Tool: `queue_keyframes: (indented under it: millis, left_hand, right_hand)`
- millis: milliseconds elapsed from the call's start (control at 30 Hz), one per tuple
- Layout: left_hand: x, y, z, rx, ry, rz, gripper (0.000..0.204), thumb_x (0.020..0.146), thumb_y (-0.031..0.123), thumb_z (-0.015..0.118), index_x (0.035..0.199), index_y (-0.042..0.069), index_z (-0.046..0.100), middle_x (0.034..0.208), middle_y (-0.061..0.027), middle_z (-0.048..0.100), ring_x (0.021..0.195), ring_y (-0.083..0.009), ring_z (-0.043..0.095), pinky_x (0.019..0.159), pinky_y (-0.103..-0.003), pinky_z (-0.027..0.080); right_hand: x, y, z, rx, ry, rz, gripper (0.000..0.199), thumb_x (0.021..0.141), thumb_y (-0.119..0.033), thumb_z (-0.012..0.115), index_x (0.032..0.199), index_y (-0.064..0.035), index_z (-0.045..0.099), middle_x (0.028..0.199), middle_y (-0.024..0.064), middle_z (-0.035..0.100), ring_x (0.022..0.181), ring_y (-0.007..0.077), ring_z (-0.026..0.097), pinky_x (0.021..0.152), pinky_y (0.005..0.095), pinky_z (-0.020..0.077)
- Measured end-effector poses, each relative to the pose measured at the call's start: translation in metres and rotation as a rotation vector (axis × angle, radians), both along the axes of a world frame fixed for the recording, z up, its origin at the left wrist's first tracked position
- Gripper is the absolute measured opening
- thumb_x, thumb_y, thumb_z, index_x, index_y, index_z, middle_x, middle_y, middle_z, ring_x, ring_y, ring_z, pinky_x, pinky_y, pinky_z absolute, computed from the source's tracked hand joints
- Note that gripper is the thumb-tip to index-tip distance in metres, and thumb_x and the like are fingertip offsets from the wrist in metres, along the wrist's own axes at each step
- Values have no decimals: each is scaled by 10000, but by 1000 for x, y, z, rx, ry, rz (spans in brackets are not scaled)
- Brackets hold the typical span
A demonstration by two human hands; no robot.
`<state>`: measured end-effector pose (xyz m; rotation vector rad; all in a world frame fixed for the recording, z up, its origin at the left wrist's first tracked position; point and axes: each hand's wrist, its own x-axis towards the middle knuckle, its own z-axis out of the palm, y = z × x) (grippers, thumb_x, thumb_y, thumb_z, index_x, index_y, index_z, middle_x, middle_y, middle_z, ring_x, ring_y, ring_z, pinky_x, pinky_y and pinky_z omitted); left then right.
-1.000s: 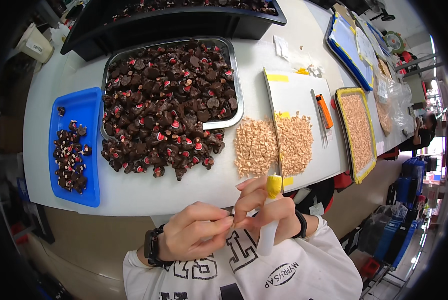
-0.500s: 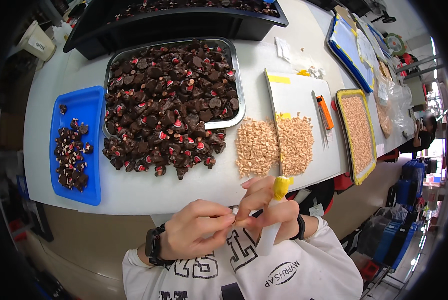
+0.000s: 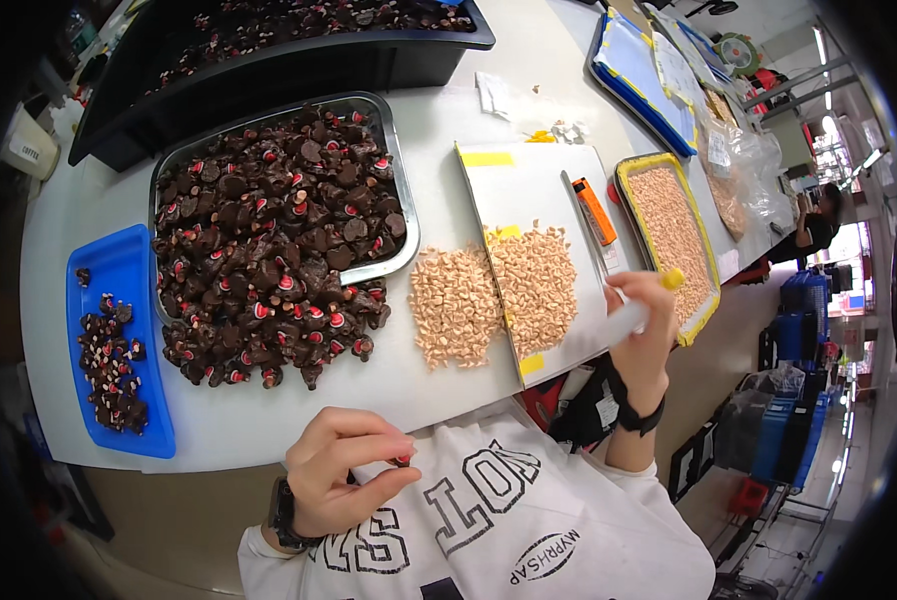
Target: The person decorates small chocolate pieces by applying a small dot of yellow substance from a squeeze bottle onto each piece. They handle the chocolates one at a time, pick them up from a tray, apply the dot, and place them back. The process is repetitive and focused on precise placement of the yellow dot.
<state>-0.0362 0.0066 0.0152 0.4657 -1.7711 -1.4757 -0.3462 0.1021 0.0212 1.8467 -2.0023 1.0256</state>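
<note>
A small red-marked piece (image 3: 402, 460) is pinched in the left hand's (image 3: 341, 468) grip; well rightward, a slanted white tube (image 3: 621, 323) is held by the right hand (image 3: 644, 342), near the tweezers (image 3: 574, 198).

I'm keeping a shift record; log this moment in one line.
left hand: pinches small piece | right hand: holds white tube, near tweezers | beige bits: partly on white board

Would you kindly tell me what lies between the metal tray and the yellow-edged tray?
In the head view, beige pieces, a white board, a slim metal tool and an orange object lie between them.
</note>
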Motion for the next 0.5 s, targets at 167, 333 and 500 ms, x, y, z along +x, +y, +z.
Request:
queue_keyframes:
  millis: [167,333,500]
  left_hand:
    - [4,4,-3,156,42,25,302,718,-33,708,996,-38,588,963,-134,531,765,-177,621,647,-242,521]
    - [1,4,-4,271,72,41,281,733,-31,696,991,-50,586,981,-137,522,775,-180,621,672,-247,520]
    - [1,2,-6,225,59,17,278,726,-13,707,980,-42,598,954,-133,539,771,-170,621,666,-244,515]
  right_hand:
    - [-12,-13,3,304,59,-13,286,677,52,660,889,-35,489,907,117,622,793,274,584,683,338,467]
    - [-12,-15,-3,240,-7,-10,281,666,43,667,877,-34,498,900,116,616,840,277,583,706,338,473]
    - [-7,-16,-5,276,-28,0,295,663,39,680,886,-37,502,852,115,596,809,271,577,693,334,471]
